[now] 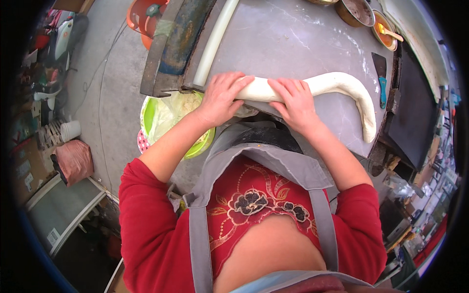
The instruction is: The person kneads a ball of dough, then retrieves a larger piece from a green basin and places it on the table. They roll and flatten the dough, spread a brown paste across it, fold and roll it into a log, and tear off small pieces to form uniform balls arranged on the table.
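A long, thick roll of pale dough (pixel 339 81) lies along the near edge of a grey stone-like worktop (pixel 271 40), its right part curving back towards me. My left hand (pixel 222 96) is wrapped over the roll's left end, the fingers on top and the thumb at the near side. A short way to the right, my right hand (pixel 293 102) grips the same roll with bent fingers. Smooth dough shows between the two hands. Beyond my left hand lies a long pale rod (pixel 216 42), apart from the dough.
A scraper with a teal handle (pixel 382 91), a bowl of orange liquid with a brush (pixel 384 31) and a metal pot (pixel 354 13) stand at the right. A green basin (pixel 199 148) with a plastic bag sits below the worktop's left edge. A metal ledge (pixel 161 58) borders the left.
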{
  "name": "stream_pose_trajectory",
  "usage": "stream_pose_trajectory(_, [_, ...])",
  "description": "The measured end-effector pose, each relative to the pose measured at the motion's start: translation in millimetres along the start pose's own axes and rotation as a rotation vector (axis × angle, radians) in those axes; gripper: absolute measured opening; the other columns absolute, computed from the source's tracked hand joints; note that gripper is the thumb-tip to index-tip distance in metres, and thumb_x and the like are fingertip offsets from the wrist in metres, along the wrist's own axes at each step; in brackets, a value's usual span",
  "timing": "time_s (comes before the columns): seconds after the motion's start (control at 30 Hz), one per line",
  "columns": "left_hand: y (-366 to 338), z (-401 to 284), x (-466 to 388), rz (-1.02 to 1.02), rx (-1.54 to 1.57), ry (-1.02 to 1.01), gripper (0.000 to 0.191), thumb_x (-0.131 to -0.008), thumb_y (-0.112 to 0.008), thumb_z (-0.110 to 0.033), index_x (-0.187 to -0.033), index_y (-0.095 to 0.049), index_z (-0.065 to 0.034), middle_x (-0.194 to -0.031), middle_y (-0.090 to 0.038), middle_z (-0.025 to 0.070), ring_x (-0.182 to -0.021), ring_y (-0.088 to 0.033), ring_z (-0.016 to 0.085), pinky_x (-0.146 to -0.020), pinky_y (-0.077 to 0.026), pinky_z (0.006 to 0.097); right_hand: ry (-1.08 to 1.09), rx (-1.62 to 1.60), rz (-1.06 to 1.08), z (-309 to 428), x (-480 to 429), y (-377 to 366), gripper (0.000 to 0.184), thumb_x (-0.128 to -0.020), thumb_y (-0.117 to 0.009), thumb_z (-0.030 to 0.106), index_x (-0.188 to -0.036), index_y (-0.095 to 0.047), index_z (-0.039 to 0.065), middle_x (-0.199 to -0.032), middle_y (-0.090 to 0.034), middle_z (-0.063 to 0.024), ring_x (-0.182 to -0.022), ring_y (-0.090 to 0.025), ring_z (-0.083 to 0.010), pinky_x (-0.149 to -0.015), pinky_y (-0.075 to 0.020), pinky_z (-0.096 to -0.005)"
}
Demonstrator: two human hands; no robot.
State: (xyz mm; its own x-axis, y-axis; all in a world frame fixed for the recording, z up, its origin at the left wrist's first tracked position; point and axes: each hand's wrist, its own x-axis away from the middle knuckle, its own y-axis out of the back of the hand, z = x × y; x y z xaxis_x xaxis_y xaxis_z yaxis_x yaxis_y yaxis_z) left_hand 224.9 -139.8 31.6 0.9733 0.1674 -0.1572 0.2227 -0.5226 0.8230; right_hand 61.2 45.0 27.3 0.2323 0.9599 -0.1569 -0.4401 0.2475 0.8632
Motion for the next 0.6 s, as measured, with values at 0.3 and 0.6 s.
stream_pose_trajectory(0.3, [27, 17, 7, 0.074, 0.261, 0.341, 0.038, -0.068, -0.071, 0.001, -0.106, -0.068, -0.0020, -0.099, -0.069, 0.0130, -0.088, -0.066, 0.028, -0.081, -0.052, 0.0360, 0.120, 0.173, -0.213, -12, -15, -45, 0.050, -0.067, -0.068, 0.016, -0.116, -0.058, 0.011, -0.106, -0.058, -0.0094, -0.095, -0.055, -0.0268, -0.083, -0.0426, -0.0394])
stream_pose_trajectory(0.6, [74, 5, -98, -0.109, 0.351, 0.642, 0.039, -0.068, -0.060, 0.006, -0.104, -0.071, -0.0037, -0.095, -0.071, 0.0103, -0.088, -0.066, 0.020, -0.080, -0.052, 0.0319, -0.148, -0.004, -0.484, 0, -52, -14, 0.048, -0.072, -0.072, 0.024, -0.115, -0.057, 0.007, -0.099, -0.058, -0.0091, -0.090, -0.055, -0.0287, -0.082, -0.0442, -0.0406])
